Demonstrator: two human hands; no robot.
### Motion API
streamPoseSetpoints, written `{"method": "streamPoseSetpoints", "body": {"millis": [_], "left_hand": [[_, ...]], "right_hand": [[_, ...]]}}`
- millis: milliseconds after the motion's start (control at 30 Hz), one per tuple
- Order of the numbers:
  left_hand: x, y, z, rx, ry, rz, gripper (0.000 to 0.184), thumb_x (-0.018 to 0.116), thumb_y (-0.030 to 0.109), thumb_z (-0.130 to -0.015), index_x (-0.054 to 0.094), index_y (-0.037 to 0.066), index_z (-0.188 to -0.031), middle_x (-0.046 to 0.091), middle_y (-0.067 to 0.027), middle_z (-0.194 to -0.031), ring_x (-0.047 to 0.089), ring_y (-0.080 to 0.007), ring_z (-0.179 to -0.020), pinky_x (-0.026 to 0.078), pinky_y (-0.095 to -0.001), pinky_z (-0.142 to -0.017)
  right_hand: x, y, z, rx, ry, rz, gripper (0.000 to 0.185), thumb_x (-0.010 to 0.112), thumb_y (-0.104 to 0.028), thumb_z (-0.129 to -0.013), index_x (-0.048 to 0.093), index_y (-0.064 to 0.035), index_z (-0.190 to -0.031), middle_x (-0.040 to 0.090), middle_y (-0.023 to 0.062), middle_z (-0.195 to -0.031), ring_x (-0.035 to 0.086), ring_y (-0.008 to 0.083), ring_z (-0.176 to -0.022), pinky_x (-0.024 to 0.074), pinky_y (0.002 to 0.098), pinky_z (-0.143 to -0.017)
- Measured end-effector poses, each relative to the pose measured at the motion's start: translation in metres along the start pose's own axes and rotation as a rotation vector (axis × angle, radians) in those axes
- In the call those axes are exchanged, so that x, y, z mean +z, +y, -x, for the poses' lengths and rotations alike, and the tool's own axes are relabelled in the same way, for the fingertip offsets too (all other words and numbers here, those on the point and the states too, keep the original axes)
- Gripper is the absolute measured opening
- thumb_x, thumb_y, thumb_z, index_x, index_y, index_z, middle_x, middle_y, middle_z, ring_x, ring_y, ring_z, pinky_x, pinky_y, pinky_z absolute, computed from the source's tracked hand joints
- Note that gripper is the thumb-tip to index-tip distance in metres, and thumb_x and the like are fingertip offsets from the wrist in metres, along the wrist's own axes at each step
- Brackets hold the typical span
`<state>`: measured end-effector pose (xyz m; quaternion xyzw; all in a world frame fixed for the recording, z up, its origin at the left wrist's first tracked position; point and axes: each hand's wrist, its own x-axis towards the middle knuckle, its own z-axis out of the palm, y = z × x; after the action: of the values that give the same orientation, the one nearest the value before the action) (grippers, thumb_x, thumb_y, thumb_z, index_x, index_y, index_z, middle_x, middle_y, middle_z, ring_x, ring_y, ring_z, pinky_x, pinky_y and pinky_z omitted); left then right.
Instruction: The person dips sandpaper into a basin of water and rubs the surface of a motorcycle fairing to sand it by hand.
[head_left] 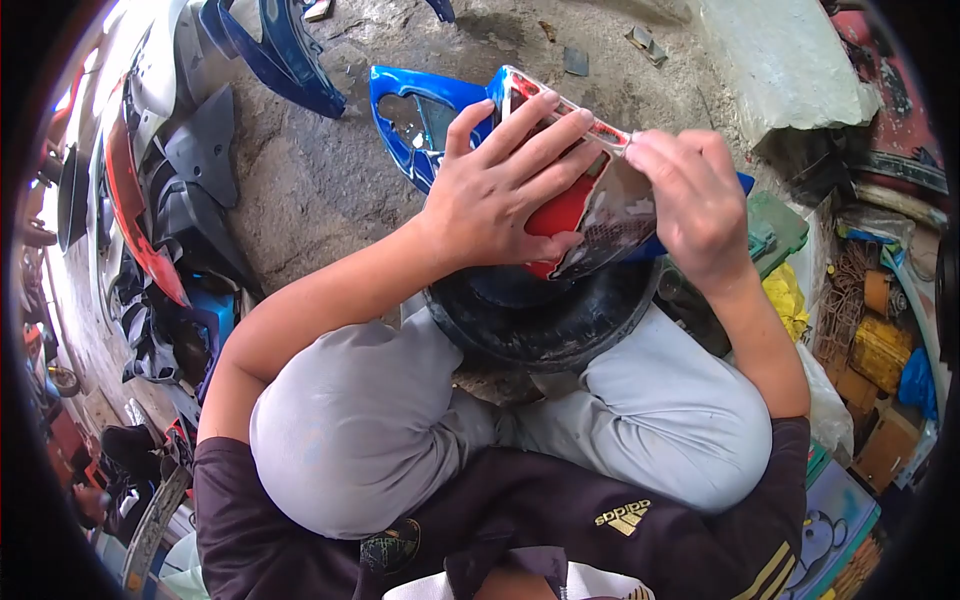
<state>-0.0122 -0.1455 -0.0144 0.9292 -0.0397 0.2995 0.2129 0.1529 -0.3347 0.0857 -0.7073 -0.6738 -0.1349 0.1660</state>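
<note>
A blue and red plastic motorcycle fairing panel [567, 213], with worn grey and whitish patches, rests across a black round rubber-looking base [540, 335] between my knees. My left hand [505, 185] lies over the panel with its fingers spread, the tips at the whitish upper edge and the thumb on the red part, gripping it. At the right end of that edge, my right hand [692, 195] has its fingers bent and pressed together against the panel. Whatever may be in those fingers is hidden, and the fingertips are slightly blurred.
A blue curved panel [280, 65] lies on the rough concrete floor [320, 180] ahead. Black panels [205, 150] and a red-orange strip [130, 190] are piled left. To the right are a pale block [790, 70], a yellow bag [787, 300] and a yellow box [880, 355].
</note>
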Motion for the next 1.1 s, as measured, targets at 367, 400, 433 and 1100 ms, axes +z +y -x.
{"method": "streamPoseSetpoints", "body": {"millis": [367,400,433,1100], "left_hand": [[0.003,0.000,0.009,0.024,-0.007,-0.022,0.089,0.091,0.058,-0.066,0.070,0.026,-0.146,0.058,0.0000,-0.163,0.049,-0.0263,-0.155,0.021,-0.0541,-0.127],[0.003,0.000,0.006,0.014,0.001,-0.006,0.089,0.091,0.058,-0.065,0.070,0.027,-0.145,0.058,0.0003,-0.163,0.049,-0.0261,-0.155,0.020,-0.0540,-0.127],[0.002,0.000,0.004,0.012,-0.003,-0.014,0.090,0.091,0.058,-0.064,0.070,0.027,-0.145,0.058,0.0004,-0.163,0.049,-0.0260,-0.155,0.020,-0.0540,-0.127],[0.002,0.001,0.005,0.030,-0.012,-0.026,0.094,0.093,0.060,-0.065,0.067,0.026,-0.149,0.056,-0.0008,-0.165,0.048,-0.0261,-0.155,0.019,-0.0544,-0.128]], "right_hand": [[0.005,-0.010,0.001,-0.068,-0.025,-0.035,0.038,0.072,0.003,-0.078,0.076,0.0017,-0.116,0.075,0.0127,-0.117,0.068,0.0346,-0.098,0.0603,0.0423,-0.086],[0.000,-0.006,-0.003,-0.068,-0.044,-0.041,0.037,0.072,0.003,-0.078,0.076,0.0018,-0.115,0.075,0.0131,-0.117,0.068,0.0340,-0.097,0.0604,0.0419,-0.085],[0.002,-0.005,-0.002,-0.063,-0.031,-0.031,0.036,0.072,0.003,-0.079,0.076,0.0019,-0.114,0.075,0.0131,-0.117,0.068,0.0336,-0.097,0.0605,0.0418,-0.085],[-0.001,0.003,0.003,-0.073,-0.017,-0.004,0.036,0.071,0.000,-0.080,0.075,0.0039,-0.115,0.075,0.0143,-0.117,0.069,0.0336,-0.098,0.0611,0.0414,-0.084]]}}
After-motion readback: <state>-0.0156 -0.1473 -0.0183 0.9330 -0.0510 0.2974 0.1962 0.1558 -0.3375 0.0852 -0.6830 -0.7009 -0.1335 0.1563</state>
